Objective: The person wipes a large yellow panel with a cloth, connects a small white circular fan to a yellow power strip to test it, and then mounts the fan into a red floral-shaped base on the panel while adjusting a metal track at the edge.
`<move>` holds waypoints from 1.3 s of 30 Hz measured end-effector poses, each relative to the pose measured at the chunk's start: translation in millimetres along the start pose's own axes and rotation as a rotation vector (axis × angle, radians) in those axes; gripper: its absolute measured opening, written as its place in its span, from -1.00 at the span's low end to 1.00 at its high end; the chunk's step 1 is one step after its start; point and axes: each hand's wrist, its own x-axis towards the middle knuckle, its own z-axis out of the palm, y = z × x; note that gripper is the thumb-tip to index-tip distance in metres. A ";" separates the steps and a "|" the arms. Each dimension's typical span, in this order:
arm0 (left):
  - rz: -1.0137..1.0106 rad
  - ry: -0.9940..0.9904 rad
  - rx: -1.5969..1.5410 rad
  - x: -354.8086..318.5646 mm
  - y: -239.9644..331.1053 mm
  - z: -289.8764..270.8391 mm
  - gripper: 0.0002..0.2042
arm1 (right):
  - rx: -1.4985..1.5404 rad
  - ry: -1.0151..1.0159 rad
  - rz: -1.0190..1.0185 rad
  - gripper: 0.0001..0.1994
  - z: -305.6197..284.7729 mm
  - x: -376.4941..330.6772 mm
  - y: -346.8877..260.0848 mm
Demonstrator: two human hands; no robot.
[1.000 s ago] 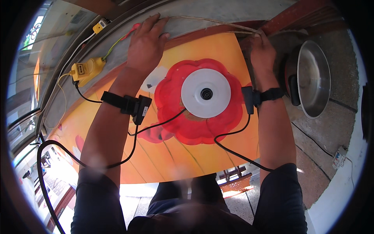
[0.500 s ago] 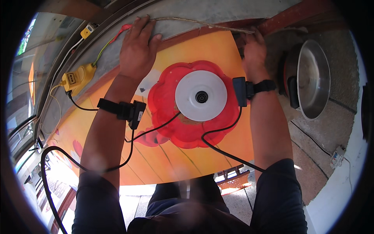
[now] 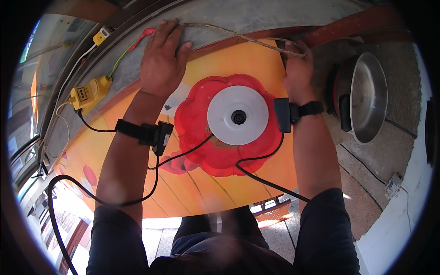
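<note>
One orange board (image 3: 197, 183) lies flat in front of the person, its long axis running from the lower left of the view up toward the upper right, where its far edge meets a grey ledge (image 3: 256, 18). The left hand (image 3: 161, 62) rests palm down on that far edge, fingers spread flat and reaching onto the ledge, gripping nothing. The right hand (image 3: 298, 68) sits at the board's far right corner with its fingers curled over the edge; a thin rope (image 3: 238, 35) passes right there, but whether the fingers close on the rope or only on the board cannot be told. The rope runs nearly level along the ledge from one hand to the other.

In the middle of the board there is one red flower shape (image 3: 220, 156) with one white disc (image 3: 238, 115) at its centre. Each wrist carries one black strap with a small box, so two in all, each trailing a black cable (image 3: 256, 176). One yellow box (image 3: 89, 94) lies on the ledge to the left. One round metal pan (image 3: 366, 98) stands to the right, apart from the board.
</note>
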 end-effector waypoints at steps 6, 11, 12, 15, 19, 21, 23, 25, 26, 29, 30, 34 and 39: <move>0.007 -0.016 0.015 2.0 3.2 -0.5 -0.63 | -0.203 -0.260 0.109 -0.65 -11.2 27.0 10.6; 0.010 -0.020 0.007 1.6 3.7 -1.4 -0.63 | -0.275 -0.340 0.205 -0.79 -9.0 41.6 12.7; 0.015 -0.019 0.010 1.5 3.5 -1.2 -0.63 | -0.252 -0.339 0.237 -0.79 -8.7 42.2 13.5; 0.021 -0.007 0.010 2.0 2.8 -0.2 -0.63 | -0.269 -0.305 0.233 -0.78 -5.4 41.6 13.5; 0.006 -0.016 0.009 1.1 2.9 -1.7 -0.64 | -0.240 -0.227 0.250 -0.76 -0.3 35.8 9.0; 0.010 -0.012 0.006 2.2 3.2 -1.3 -0.64 | -0.172 -0.225 0.271 -0.76 -1.3 36.9 6.6; 0.021 0.018 0.000 2.4 2.3 0.9 -0.65 | -0.186 -0.237 0.278 -0.76 -1.8 37.5 6.1; 0.015 0.016 -0.005 1.4 1.5 1.8 -0.65 | -0.198 -0.240 0.269 -0.77 -2.0 40.0 7.8; 0.015 0.015 -0.005 2.1 1.9 0.7 -0.66 | -0.198 -0.235 0.256 -0.77 -1.8 41.7 8.0; 0.003 0.004 -0.006 2.5 3.5 -0.2 -0.66 | -0.210 -0.204 0.235 -0.78 0.1 40.8 5.6; 0.004 0.008 -0.003 1.7 2.8 0.5 -0.66 | -0.217 -0.191 0.233 -0.78 2.8 37.2 2.4; -0.002 -0.009 0.009 2.5 4.2 -1.3 -0.66 | -0.191 -0.204 0.309 -0.61 5.8 34.5 -2.9; 0.003 -0.020 0.010 3.9 4.8 -2.1 -0.66 | -0.159 -0.216 0.329 -0.60 2.0 41.3 2.2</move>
